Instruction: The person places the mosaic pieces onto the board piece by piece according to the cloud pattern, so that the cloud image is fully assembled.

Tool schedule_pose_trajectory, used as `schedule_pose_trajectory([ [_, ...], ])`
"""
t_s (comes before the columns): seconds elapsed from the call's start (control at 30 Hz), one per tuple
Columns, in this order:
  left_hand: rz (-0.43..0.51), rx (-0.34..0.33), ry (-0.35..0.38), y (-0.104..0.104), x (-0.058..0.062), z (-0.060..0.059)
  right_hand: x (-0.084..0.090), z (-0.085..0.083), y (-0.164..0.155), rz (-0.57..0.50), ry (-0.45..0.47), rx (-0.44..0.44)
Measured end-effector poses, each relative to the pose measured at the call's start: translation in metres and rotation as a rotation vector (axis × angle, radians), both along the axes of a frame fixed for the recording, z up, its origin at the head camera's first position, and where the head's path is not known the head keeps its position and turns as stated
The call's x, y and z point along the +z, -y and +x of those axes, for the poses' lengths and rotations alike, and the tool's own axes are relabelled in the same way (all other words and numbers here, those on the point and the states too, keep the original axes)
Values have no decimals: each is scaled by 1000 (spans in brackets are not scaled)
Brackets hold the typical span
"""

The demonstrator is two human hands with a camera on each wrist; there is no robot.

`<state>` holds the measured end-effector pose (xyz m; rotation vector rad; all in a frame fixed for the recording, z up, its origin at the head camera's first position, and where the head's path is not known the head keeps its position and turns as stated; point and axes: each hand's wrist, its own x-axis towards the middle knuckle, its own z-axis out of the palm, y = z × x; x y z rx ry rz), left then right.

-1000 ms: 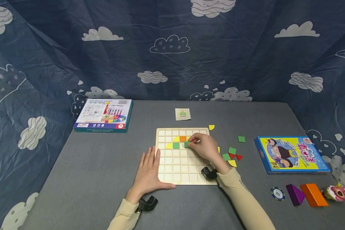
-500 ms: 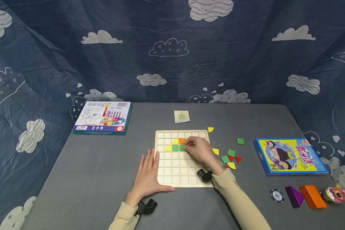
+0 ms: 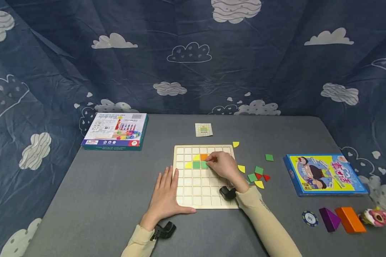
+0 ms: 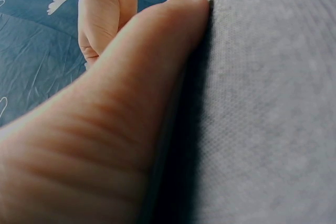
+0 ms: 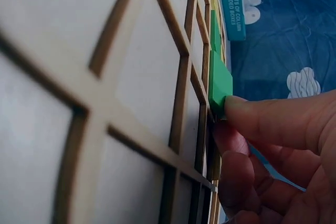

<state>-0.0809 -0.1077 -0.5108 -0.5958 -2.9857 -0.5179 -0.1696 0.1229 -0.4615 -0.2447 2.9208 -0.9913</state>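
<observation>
My right hand [image 3: 224, 166] pinches the edge of a green square tile [image 5: 220, 82] between thumb and fingers. That tile lies over a cell of the wooden grid board [image 3: 196, 192], right beside another green square tile [image 3: 196, 165]. An orange square tile [image 3: 203, 157] and yellow quarter-round tiles [image 3: 188, 165] fill cells around the two. My left hand [image 3: 164, 196] lies with straight, spread fingers along the board's left edge, its thumb stretched along the near edge. In the left wrist view, the thumb [image 4: 152, 35] covers most of the board.
A small pattern card [image 3: 203, 130] lies behind the board. To its right are loose green tiles [image 3: 269, 157], yellow tiles [image 3: 259, 184] and red triangles [image 3: 266, 177]. Boxes stand left [image 3: 115, 132] and right [image 3: 326, 175]. Purple [image 3: 330, 219] and orange blocks [image 3: 350, 220] sit front right.
My right hand has moved slightly left with the green tile, which now sits against the other green tile. My left hand has stayed in place.
</observation>
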Motion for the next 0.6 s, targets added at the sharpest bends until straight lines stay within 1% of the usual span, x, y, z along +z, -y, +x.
schedule_pose_trajectory([
  [0.23, -3, 2, 4, 1, 1, -1, -1, -2, 1, 5, 29, -5],
  [0.6, -15, 4, -1, -1, 0, 0, 0, 2, -3, -3, 40, -9],
])
